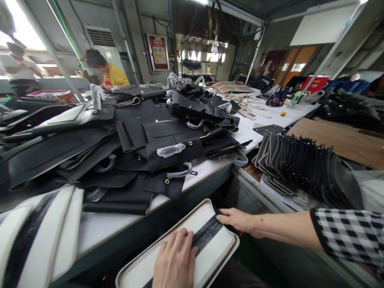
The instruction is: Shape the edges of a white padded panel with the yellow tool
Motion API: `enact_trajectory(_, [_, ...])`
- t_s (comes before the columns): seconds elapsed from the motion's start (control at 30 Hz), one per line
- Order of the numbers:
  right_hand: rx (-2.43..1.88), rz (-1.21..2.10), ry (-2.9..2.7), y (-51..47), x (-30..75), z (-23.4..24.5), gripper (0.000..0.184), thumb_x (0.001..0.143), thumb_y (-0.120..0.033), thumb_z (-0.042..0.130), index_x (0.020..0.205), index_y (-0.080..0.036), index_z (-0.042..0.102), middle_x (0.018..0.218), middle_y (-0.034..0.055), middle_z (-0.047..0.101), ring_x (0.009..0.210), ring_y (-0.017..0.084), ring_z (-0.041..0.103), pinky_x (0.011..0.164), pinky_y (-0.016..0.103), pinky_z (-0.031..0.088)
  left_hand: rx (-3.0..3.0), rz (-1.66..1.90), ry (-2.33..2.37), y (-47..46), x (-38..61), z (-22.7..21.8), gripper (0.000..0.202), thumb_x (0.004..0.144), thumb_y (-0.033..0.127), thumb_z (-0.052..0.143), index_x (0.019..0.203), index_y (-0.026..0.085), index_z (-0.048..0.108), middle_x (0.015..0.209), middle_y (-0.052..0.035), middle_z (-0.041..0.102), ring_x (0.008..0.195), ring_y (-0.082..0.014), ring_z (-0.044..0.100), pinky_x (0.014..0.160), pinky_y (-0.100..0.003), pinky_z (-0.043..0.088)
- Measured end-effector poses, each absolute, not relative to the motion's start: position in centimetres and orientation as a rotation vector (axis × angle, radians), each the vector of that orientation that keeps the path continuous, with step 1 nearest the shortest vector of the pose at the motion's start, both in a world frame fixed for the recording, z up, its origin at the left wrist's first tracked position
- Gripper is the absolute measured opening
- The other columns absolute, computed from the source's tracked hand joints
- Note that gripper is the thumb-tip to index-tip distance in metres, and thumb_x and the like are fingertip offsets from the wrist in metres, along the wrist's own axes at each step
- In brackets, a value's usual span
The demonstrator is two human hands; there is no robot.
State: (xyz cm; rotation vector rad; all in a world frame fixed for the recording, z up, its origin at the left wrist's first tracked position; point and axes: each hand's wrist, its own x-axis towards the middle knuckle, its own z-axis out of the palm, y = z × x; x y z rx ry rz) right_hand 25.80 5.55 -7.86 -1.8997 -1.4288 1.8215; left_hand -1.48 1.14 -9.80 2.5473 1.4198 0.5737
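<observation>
1. White panel (223, 245) with a black strip (207, 234) down its middle lies slanted just below the near edge of the desk (102, 228), right in front of you.
2. Your left hand (175, 260) lies open and flat, palm down, across the strip at the panel's near end; it grips nothing.
3. Your right hand (238, 221) is open too, fingers stretched out on the far rim where the strip ends.
4. By the look of it, the strip already runs this panel's full length and you are pressing or smoothing it. Whether it is fixed cannot be told.
5. Like panels (39, 240) with the same strip rest on the desk at your left, so some seem done.
6. Heaped black leather pieces (135, 136) fill the desk beyond, and a row of dark pieces (300, 164) stands on edge at your right. How many panels are left cannot be told.
</observation>
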Motion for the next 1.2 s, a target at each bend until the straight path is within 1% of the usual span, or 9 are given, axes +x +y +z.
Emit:
enact_trajectory(0.07, [-1.779,1.822,-1.394,4.9,25.6,-8.8,0.057,0.091,-0.062,0.047,0.140,-0.033,0.048,0.125,0.0043,0.064,0.110,0.023,0.059,0.080,0.033,0.051,2.544,0.561,1.510,0.8,-0.9,-10.3,0.036,0.093,0.024,0.052,0.130,0.026,0.055,0.121,-0.0034,0.064,0.107,-0.0243,0.059,0.085,-0.039,0.047])
enact_trajectory(0.17, [-1.575,1.787,-1.244,4.1,25.2,-10.2,0.072,0.090,-0.064,0.051,0.151,-0.033,0.030,0.141,0.0018,0.054,0.132,0.021,0.046,0.107,0.035,0.040,2.525,0.503,1.581,0.8,0.2,-10.0,0.033,0.094,0.021,0.049,0.125,0.025,0.059,0.118,-0.0037,0.064,0.103,-0.0248,0.060,0.082,-0.040,0.048])
enact_trajectory(0.37, [-1.463,1.834,-1.124,4.4,24.9,-11.1,0.083,0.087,-0.065,0.056,0.154,-0.033,0.018,0.151,0.0029,0.043,0.137,0.024,0.041,0.114,0.041,0.033,2.524,0.413,1.494,1.5,-0.8,-8.9,0.037,0.090,0.024,0.055,0.127,0.026,0.058,0.121,-0.0054,0.064,0.105,-0.0258,0.062,0.082,-0.039,0.055])
enact_trajectory(0.53, [-1.524,1.766,-1.292,4.9,25.4,-11.2,0.080,0.090,-0.066,0.050,0.155,-0.032,0.018,0.158,0.0021,0.030,0.143,0.023,0.032,0.120,0.040,0.021,2.472,0.465,1.232,0.5,-4.8,-7.6,0.040,0.094,0.030,0.053,0.133,0.025,0.054,0.131,-0.0046,0.061,0.118,-0.0182,0.059,0.097,-0.027,0.054])
enact_trajectory(0.7, [-1.624,1.703,-1.466,5.4,25.7,-11.2,0.076,0.095,-0.060,0.042,0.156,-0.027,0.012,0.161,0.0029,0.021,0.146,0.021,0.024,0.122,0.042,0.015,2.365,0.349,1.394,-1.0,-5.1,-6.8,0.043,0.088,0.022,0.059,0.131,0.025,0.057,0.136,-0.0072,0.056,0.127,-0.0253,0.052,0.106,-0.041,0.049])
enact_trajectory(0.8, [-1.699,1.303,-1.695,5.7,25.1,-9.7,0.071,0.094,-0.053,0.044,0.154,-0.022,0.022,0.160,0.0073,0.025,0.146,0.024,0.023,0.122,0.045,0.015,2.308,0.274,1.413,-1.1,-4.3,-6.7,0.044,0.087,0.018,0.058,0.131,0.023,0.056,0.138,-0.0088,0.053,0.129,-0.0257,0.049,0.108,-0.044,0.047])
enact_trajectory(0.93, [-1.455,0.712,-2.061,5.3,22.9,-5.7,0.044,0.097,-0.037,0.049,0.139,-0.026,0.045,0.142,0.0068,0.050,0.132,0.023,0.042,0.114,0.043,0.031,2.260,0.235,1.404,-1.2,-3.8,-6.0,0.046,0.087,0.015,0.056,0.132,0.022,0.053,0.138,-0.0077,0.050,0.129,-0.0233,0.046,0.110,-0.041,0.043])
enact_trajectory(1.07, [-1.224,0.709,-2.546,4.2,20.6,-4.2,0.032,0.085,-0.020,0.064,0.116,-0.023,0.059,0.120,0.0070,0.058,0.111,0.026,0.052,0.098,0.044,0.042,2.241,0.280,1.474,-1.7,-3.2,-5.4,0.048,0.082,0.013,0.055,0.128,0.024,0.054,0.136,-0.0051,0.052,0.127,-0.0239,0.045,0.111,-0.043,0.038])
enact_trajectory(1.2, [-1.229,0.806,-2.661,3.8,20.1,-5.3,0.035,0.077,-0.012,0.066,0.110,-0.022,0.059,0.116,0.0062,0.055,0.107,0.026,0.049,0.096,0.044,0.043,2.215,0.311,1.548,-1.7,-2.0,-5.1,0.042,0.075,0.012,0.054,0.116,0.022,0.060,0.128,-0.0055,0.056,0.121,-0.0258,0.048,0.109,-0.046,0.037])
